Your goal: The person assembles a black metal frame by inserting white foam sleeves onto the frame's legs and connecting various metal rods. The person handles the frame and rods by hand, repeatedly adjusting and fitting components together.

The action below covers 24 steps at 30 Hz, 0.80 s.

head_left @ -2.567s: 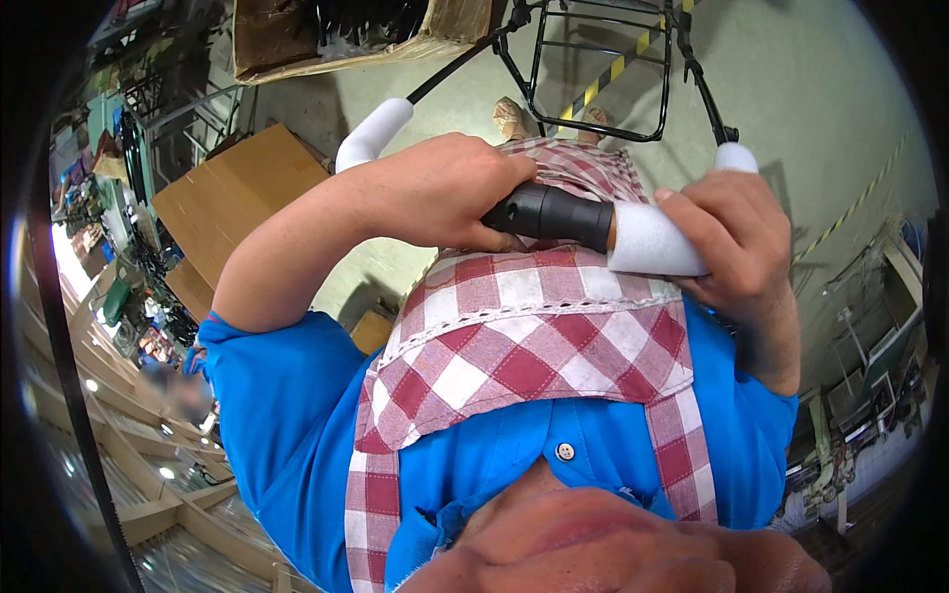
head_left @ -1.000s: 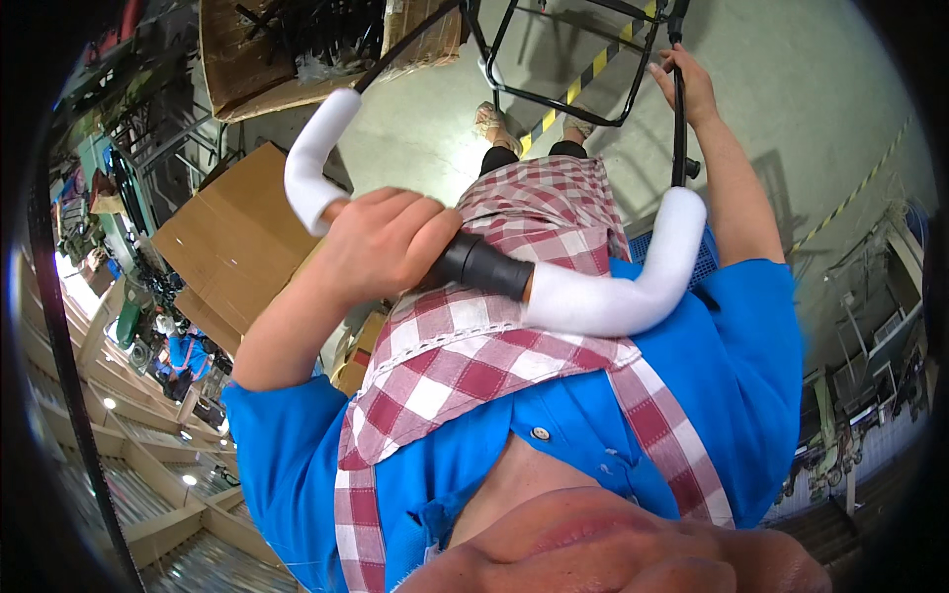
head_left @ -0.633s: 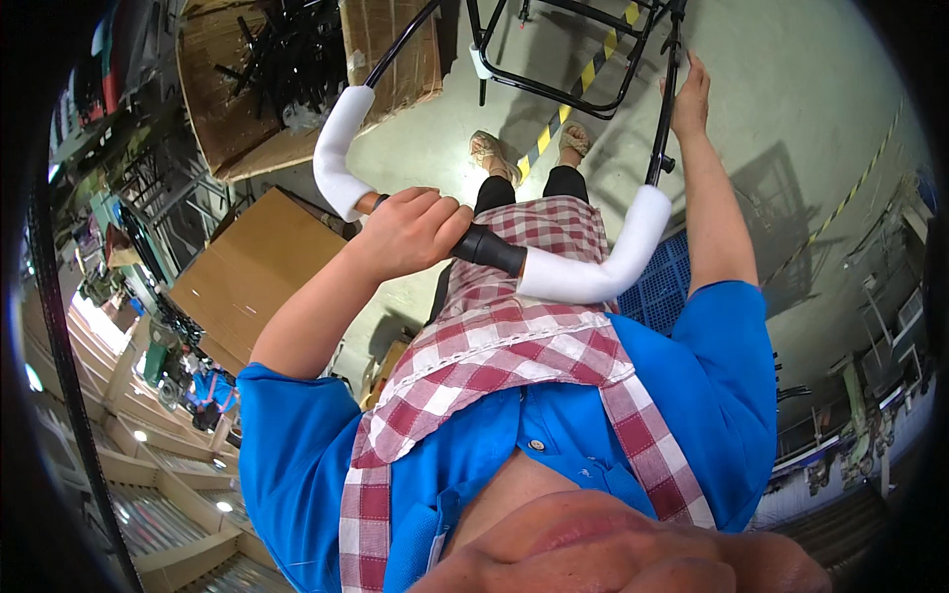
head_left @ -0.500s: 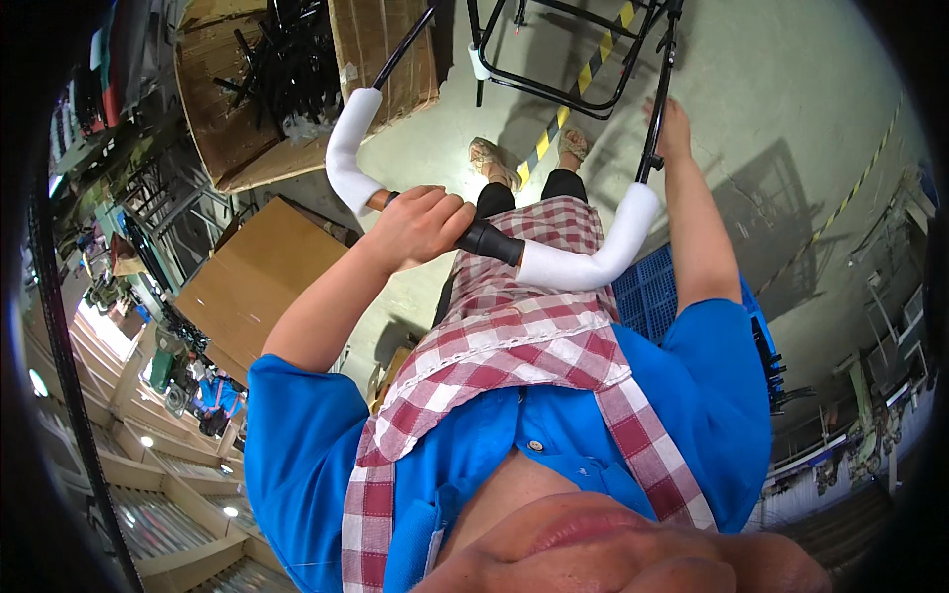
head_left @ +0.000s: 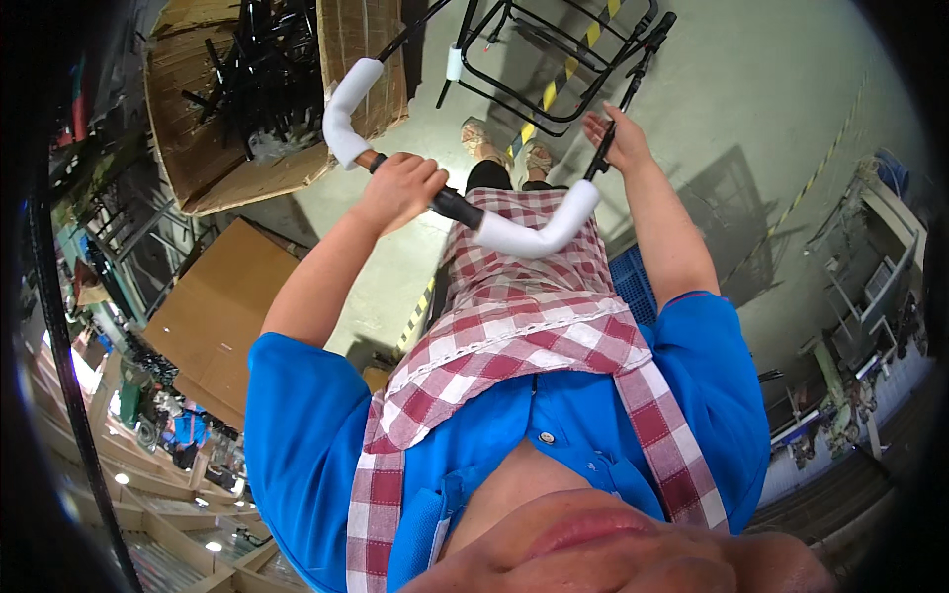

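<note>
A black tubular metal frame [head_left: 514, 111] stands in front of me, its bent handlebar reaching back toward my body. White foam sleeves [head_left: 539, 237] cover both bends of the bar, and a black grip [head_left: 457, 209] sits at its middle. My left hand [head_left: 400, 190] is closed around the handlebar, between the black grip and the left foam sleeve. At the right side tube [head_left: 603, 148], my right hand [head_left: 625, 141] is behind the tube with fingers spread, not wrapped around it. Whether its palm touches the tube I cannot tell.
An open cardboard box [head_left: 361, 44] full of black tubular parts stands at the far left. Nearer on the left is a brown cardboard sheet or box [head_left: 222, 311]. A blue plastic crate [head_left: 633, 282] sits by my right side. Yellow-black tape [head_left: 554, 94] runs along the floor beneath the frame.
The handlebar has shifted left and slightly away from me, with my left hand still on it. My right hand has moved left, and its fingers now show past the side tube.
</note>
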Tool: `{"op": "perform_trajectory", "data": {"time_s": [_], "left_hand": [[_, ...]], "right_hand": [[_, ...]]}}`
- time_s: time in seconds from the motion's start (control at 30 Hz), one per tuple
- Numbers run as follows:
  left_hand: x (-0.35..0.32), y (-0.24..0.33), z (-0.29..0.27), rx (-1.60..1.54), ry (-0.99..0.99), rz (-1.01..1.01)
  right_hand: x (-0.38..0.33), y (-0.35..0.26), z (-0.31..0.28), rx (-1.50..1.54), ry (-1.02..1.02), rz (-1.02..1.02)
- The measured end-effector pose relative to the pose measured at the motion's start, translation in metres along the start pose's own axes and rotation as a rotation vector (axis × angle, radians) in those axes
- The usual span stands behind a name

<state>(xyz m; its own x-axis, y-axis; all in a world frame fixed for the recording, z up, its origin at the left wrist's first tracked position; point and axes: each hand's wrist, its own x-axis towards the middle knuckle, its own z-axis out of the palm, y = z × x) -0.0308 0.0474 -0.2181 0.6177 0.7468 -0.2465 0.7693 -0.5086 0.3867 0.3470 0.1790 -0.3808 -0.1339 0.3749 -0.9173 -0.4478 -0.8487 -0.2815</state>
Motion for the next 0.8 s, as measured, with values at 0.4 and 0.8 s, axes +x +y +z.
{"op": "perform_trajectory", "data": {"time_s": [0.4, 0.8], "left_hand": [[-0.07, -0.01, 0.057, -0.225, -0.024, -0.43], [-0.076, 0.047, 0.158, -0.313, -0.074, -0.607]], "right_hand": [[0.1, -0.078, 0.038, -0.289, 0.25, -0.208], [0.28, -0.124, 0.079, -0.325, -0.202, -0.078]]}}
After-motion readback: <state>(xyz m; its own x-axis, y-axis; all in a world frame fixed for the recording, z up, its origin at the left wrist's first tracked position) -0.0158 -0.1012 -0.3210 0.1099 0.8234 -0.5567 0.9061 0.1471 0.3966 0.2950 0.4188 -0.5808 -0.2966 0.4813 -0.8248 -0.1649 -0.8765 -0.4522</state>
